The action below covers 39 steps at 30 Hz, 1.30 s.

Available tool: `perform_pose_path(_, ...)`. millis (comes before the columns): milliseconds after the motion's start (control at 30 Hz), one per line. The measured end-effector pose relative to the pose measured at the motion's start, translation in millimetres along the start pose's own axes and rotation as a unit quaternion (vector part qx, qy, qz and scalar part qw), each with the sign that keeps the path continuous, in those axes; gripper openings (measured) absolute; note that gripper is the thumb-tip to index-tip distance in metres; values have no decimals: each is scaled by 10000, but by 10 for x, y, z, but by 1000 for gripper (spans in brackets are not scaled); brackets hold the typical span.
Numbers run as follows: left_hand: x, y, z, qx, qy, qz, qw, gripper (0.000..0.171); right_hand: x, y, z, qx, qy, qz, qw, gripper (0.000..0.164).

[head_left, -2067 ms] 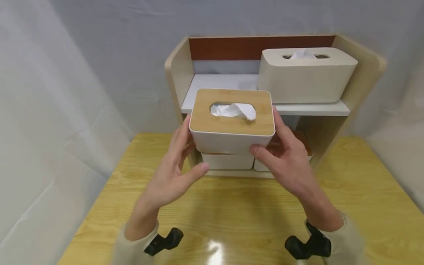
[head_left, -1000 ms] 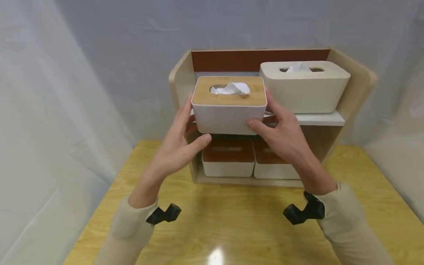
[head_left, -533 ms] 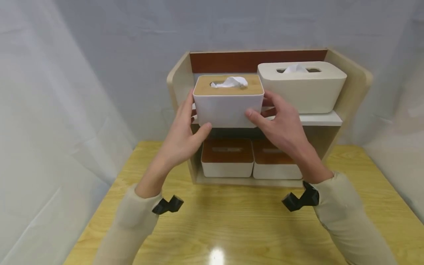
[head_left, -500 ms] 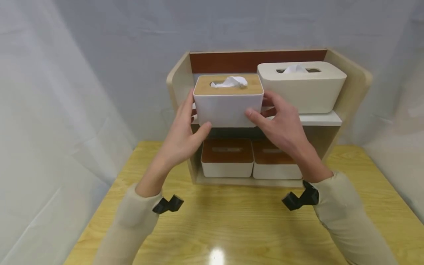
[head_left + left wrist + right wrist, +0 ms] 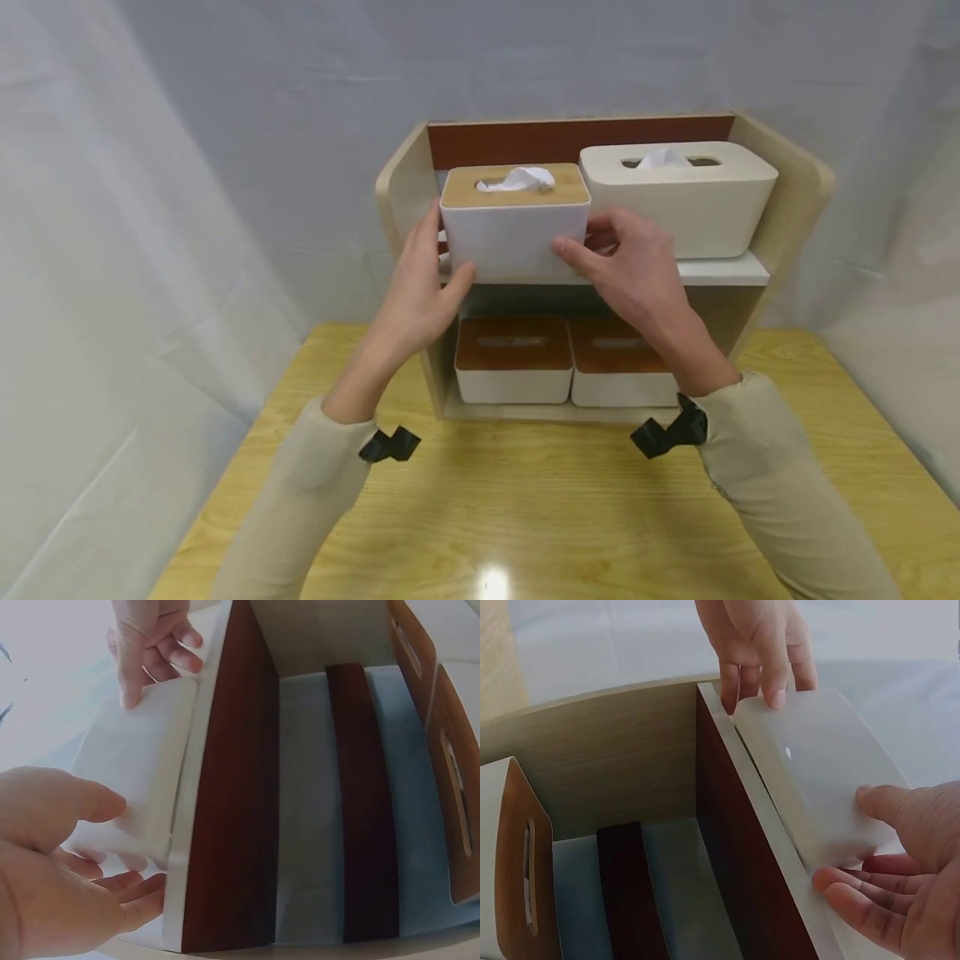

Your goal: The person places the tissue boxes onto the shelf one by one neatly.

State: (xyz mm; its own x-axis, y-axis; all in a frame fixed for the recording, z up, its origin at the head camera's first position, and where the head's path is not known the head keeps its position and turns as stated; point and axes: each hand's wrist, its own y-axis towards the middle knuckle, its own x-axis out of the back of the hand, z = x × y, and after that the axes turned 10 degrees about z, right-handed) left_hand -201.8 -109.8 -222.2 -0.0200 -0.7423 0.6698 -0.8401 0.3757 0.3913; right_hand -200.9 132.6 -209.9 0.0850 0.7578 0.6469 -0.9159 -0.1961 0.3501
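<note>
A white tissue box [image 5: 517, 242] with a bamboo lid and a tissue poking out is held upright between both hands at the upper shelf's left part. My left hand [image 5: 416, 292] grips its left end, thumb on the front face, fingers round the side. On the right end, my right hand [image 5: 637, 267] pinches it the same way. In the right wrist view the box's underside edge lies close along the shelf board [image 5: 769, 817]; whether its weight rests there I cannot tell. To its right stands a larger cream tissue box [image 5: 682, 204], apparently very close.
The two-tier shelf unit [image 5: 787, 187] stands on a yellow wooden table [image 5: 525, 492]. Two white boxes with brown lids, a left one [image 5: 513, 385] and a right one [image 5: 622, 388], sit side by side on its lower tier. A pale curtain [image 5: 300, 167] hangs behind.
Both hands have raised the bamboo-lidded tissue box and moved it away from me onto the upper shelf's level, beside the cream box. The lower boxes have come into fuller view.
</note>
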Motion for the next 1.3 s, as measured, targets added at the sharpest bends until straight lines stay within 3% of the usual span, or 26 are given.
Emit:
perform_pose_path(400,30,221,89,144,308,-46,9994,68,29,188,-53,-374,-256,117,9989,44)
perform_pose_path(833,36,453,103,630,618,245,9958,69,-27,375,-134,-168,-429,79,9989,37)
perform_pose_path(1100,-19,601,86,896,1146,116,9893,68,-62,476,-169,45,-663,-34,9978,32)
perform_pose_path(1300,-55,680,100,1253,1156,107,9853,70,-96,546,-182,16,-849,-43,9964,32)
